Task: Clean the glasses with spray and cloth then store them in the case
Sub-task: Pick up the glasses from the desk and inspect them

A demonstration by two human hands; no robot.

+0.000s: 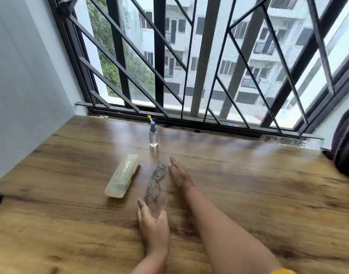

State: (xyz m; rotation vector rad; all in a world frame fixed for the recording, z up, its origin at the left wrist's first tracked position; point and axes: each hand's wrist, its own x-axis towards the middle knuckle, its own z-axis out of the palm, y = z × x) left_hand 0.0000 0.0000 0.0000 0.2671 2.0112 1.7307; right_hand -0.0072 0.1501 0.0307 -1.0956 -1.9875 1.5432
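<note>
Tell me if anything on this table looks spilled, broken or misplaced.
Nothing is spilled or broken. The small clear spray bottle with a blue nozzle stands upright, the pale yellow plastic case lies closed, and the thin metal-framed glasses lie folded between the left hand and right hand. Only oddity: no cloth is in view.

The table [248, 184] is warm brown with dark streaky wood grain, the wall [21, 76] pale blue-grey and the window bars [159, 56] black. The glasses [155, 181] are thin grey metal, the case [122, 176] cloudy pale yellow with dark print, and the bottle [153, 138] clear with a blue cap and yellow tip. A wrist band [190, 189] is pinkish red and a sleeve [282, 271] yellow.
</note>
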